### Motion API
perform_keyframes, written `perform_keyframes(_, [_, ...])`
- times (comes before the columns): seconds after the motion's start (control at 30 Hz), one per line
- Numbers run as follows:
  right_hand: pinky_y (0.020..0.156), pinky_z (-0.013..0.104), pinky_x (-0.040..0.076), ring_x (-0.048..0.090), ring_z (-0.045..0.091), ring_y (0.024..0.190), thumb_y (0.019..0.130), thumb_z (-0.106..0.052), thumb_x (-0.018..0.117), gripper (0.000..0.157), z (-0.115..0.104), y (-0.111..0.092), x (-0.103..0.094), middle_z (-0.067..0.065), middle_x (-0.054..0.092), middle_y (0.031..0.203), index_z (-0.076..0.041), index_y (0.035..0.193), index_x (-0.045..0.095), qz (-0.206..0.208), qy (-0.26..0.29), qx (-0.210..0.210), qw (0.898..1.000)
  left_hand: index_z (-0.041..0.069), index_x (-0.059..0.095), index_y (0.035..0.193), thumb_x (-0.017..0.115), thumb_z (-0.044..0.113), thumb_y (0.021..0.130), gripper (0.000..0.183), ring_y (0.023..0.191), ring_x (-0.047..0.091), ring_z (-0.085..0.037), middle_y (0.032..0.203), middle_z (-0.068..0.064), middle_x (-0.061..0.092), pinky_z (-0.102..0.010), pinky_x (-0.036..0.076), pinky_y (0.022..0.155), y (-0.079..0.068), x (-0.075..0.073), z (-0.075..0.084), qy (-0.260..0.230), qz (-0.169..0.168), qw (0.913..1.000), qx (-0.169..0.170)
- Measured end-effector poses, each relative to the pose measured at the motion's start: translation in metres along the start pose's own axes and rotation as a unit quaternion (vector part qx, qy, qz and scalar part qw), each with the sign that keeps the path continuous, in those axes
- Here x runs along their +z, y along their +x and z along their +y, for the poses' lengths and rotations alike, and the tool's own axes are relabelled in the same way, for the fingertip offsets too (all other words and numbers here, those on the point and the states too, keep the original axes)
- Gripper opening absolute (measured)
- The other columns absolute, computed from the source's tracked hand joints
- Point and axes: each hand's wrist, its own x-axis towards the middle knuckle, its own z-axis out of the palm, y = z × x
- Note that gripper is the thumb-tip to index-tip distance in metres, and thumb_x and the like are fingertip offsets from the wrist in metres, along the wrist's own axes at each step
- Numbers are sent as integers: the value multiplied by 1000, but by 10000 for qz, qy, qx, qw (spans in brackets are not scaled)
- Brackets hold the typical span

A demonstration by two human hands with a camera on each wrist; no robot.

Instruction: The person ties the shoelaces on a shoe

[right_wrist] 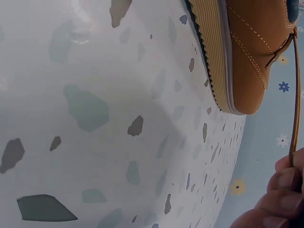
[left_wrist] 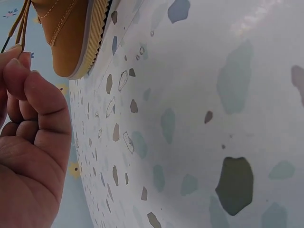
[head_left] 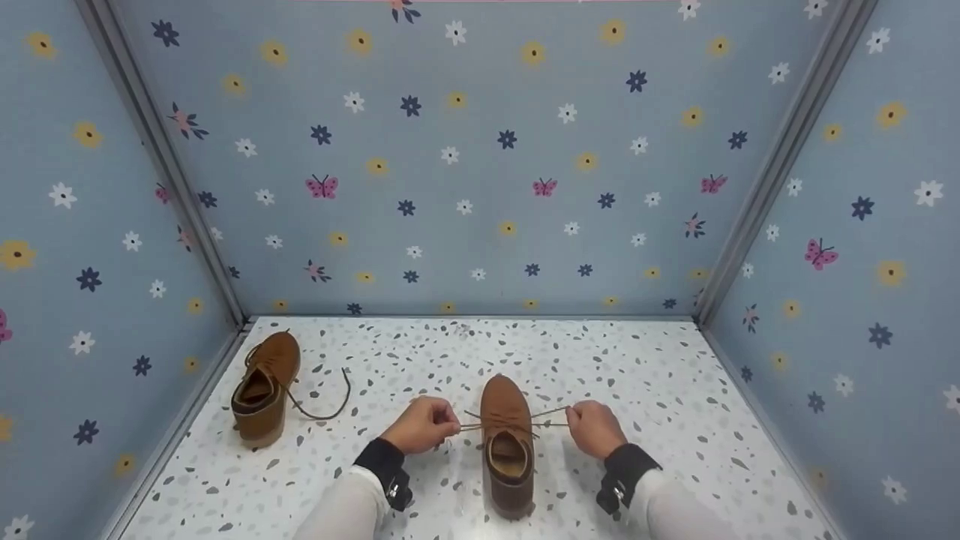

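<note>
Head view: flowered blue walls (head_left: 480,165) enclose a speckled white surface (head_left: 637,367); left hand (head_left: 424,425) and right hand (head_left: 596,429), fingers curled closed, pinch laces (right_wrist: 298,95) left and right of the nearer shoe (head_left: 508,450).

No text, label, brand, number or sign is legible in the head view or in either wrist view.
</note>
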Motion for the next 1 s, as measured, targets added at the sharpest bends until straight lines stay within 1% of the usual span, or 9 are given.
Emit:
perform_keyframes(0.13, [55,28,31,37,13,52,104,-18,56,48,1,-2,2,-7,37,56,-20,59,39,-34,-53,92,9999,0,71,86,73,6,92,9,57,56,-6,75,-13,70,-22,45,54,0,3,-2,-38,-1,10000,55])
perform_keyframes(0.23, [55,28,31,37,13,53,104,-19,56,47,0,-3,3,-7,38,57,-20,60,40,-54,-103,24,9999,-1,71,86,73,5,93,9,59,56,-6,78,-15,72,-22,46,55,0,5,-4,15,14,10000,66])
perform_keyframes(0.4, [56,30,31,39,14,54,105,-21,56,46,-1,-4,2,-6,39,59,-19,61,41,-133,-127,-44,9998,0,72,87,73,6,92,8,61,57,-7,77,-8,71,-22,46,56,1,4,-4,56,78,9999,79])
perform_keyframes(0.6, [56,30,32,39,14,55,105,-26,57,47,-2,-3,1,-6,40,59,-20,61,42,-424,-149,27,9990,0,73,89,74,8,93,9,62,57,-7,80,-12,73,-22,46,55,2,5,1,22,69,10000,1])
perform_keyframes(0.73, [56,30,32,40,14,55,106,-27,58,47,-2,-3,-1,-6,41,59,-20,61,43,-489,-223,-65,9985,3,75,89,75,11,94,10,64,58,-7,79,-7,73,-22,48,57,3,4,4,130,88,9998,-81])
perform_keyframes(0.83, [56,30,32,40,13,54,105,-27,58,48,-3,-4,-2,-6,41,59,-20,61,43,-462,-306,-185,9983,5,75,90,76,13,94,9,66,60,-8,79,-3,72,-24,50,60,3,3,7,171,91,9997,-132])
perform_keyframes(1.0, [55,29,31,38,12,53,105,-26,58,49,-6,-7,-7,-7,39,57,-20,60,41,-572,-301,-260,9976,6,75,91,76,14,94,8,69,62,-8,81,-2,73,-25,52,63,4,1,7,204,99,9996,-157])
